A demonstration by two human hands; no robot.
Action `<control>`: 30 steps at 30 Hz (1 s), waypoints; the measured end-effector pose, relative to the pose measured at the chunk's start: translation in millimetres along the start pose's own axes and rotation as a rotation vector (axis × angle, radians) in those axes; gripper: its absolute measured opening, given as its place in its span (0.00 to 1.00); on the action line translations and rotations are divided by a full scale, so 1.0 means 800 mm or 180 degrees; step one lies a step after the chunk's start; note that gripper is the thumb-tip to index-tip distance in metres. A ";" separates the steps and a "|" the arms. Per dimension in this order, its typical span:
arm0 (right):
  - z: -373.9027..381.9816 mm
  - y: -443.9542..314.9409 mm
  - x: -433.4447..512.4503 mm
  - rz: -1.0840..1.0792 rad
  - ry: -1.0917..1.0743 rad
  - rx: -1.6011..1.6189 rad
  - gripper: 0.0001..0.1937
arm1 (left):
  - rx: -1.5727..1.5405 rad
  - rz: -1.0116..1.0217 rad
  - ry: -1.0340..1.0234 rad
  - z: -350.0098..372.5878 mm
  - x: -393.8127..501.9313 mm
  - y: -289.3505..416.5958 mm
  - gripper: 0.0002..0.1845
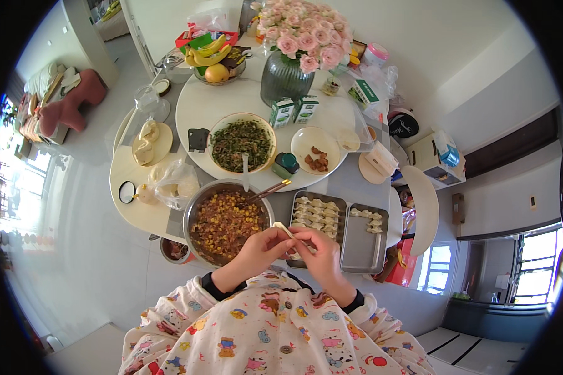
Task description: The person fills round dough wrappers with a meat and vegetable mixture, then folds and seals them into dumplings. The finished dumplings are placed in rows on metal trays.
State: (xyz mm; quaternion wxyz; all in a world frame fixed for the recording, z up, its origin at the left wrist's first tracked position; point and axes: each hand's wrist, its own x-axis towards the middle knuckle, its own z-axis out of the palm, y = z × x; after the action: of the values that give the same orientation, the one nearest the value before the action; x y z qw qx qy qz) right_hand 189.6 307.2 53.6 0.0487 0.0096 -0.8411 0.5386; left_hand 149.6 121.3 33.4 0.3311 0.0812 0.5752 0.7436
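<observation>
My left hand [258, 251] and my right hand [316, 251] meet in front of my chest, their fingers pinching a folded dumpling wrapper [284, 228] between them. Left of the hands stands a steel bowl [191, 229] of minced filling with yellow corn; brown chopsticks [268, 192] rest in it. Just beyond the hands, partly covered by them, a metal tray [296, 202] holds rows of shaped dumplings [316, 213]. A second metal tray [363, 255] to its right has several dumplings [368, 216] at its far end.
On the round turntable [192, 101] are a bowl of green filling [241, 143] with a spoon, a white bowl with brown pieces [315, 152], small cartons [281, 112], a rose vase [286, 77] and a fruit bowl [223, 77]. A plastic bag [180, 185] with dough lies left.
</observation>
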 end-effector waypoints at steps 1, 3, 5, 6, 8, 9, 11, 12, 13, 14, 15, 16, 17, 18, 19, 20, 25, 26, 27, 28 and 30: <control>0.008 -0.008 0.001 -0.0112 -0.0030 -0.0160 0.10 | -0.0291 0.0039 0.0038 -0.003 0.002 -0.001 0.11; 0.018 -0.019 0.002 -0.0369 -0.0050 -0.0433 0.11 | -0.0321 0.0031 0.0075 -0.014 0.002 -0.001 0.11; 0.026 -0.026 0.002 -0.0413 -0.0050 -0.0266 0.15 | -0.0595 0.0035 0.0108 -0.021 0.000 -0.001 0.11; 0.034 -0.030 -0.001 -0.0196 0.0027 0.0135 0.16 | -0.0560 0.0032 0.0084 -0.025 -0.002 0.000 0.10; 0.038 -0.032 0.000 0.0239 -0.0029 0.0869 0.17 | -0.0654 0.0087 -0.0026 -0.031 -0.005 0.003 0.09; 0.037 -0.033 0.001 0.0459 -0.0157 0.1204 0.18 | -0.0178 0.0254 0.0063 -0.034 -0.007 0.005 0.08; 0.040 -0.033 0.003 0.0853 -0.0322 0.1531 0.17 | 0.0589 0.0642 0.0160 -0.040 -0.010 0.010 0.07; 0.042 -0.033 0.005 0.1021 -0.0363 0.1524 0.16 | 0.1111 0.0853 0.0155 -0.044 -0.009 0.012 0.06; 0.043 -0.032 0.007 0.1278 -0.0411 0.1584 0.15 | 0.1574 0.1062 0.0133 -0.049 -0.008 0.016 0.05; 0.043 -0.032 0.007 0.1349 -0.0402 0.1562 0.14 | 0.2059 0.1157 0.0090 -0.052 -0.007 0.018 0.05; 0.043 -0.031 0.007 0.1507 -0.0405 0.1611 0.13 | 0.1925 0.1194 0.0056 -0.055 -0.007 0.021 0.04; 0.042 -0.031 0.008 0.1636 -0.0434 0.1761 0.13 | 0.1815 0.1113 0.0001 -0.058 -0.009 0.023 0.03; 0.043 -0.030 0.008 0.1722 -0.0377 0.1645 0.13 | 0.1657 0.1067 -0.0064 -0.060 -0.011 0.024 0.03; 0.043 -0.030 0.008 0.1778 -0.0342 0.1629 0.12 | 0.1595 0.0984 -0.0072 -0.061 -0.011 0.025 0.02; 0.044 -0.030 0.009 0.1924 -0.0289 0.1691 0.12 | 0.1484 0.0935 -0.0096 -0.062 -0.011 0.025 0.02; 0.046 -0.030 0.009 0.1787 -0.0307 0.1424 0.12 | 0.1374 0.0833 -0.0099 -0.063 -0.012 0.025 0.02; 0.055 -0.035 0.013 0.1444 0.0105 0.2255 0.11 | 0.1337 0.1275 0.0167 -0.062 -0.010 0.016 0.02; 0.056 -0.036 0.013 0.1433 0.0016 0.1797 0.11 | 0.1575 0.1547 0.0219 -0.063 -0.010 0.015 0.03; 0.057 -0.037 0.012 0.1313 -0.0131 0.1475 0.11 | 0.1575 0.1520 0.0187 -0.065 -0.009 0.013 0.03; 0.058 -0.037 0.010 0.1309 -0.0278 0.1259 0.11 | 0.1576 0.1482 0.0145 -0.066 -0.009 0.012 0.03; 0.053 -0.028 0.007 0.1632 -0.0052 0.1457 0.11 | 0.1255 0.1269 0.0122 -0.068 -0.009 0.007 0.03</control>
State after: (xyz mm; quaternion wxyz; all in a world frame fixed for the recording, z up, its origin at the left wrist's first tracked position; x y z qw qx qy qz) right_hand 182.7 260.0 56.8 -0.0984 -0.1871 -0.6739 0.7080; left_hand 125.8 72.9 22.9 0.1451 0.2415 0.6876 0.6692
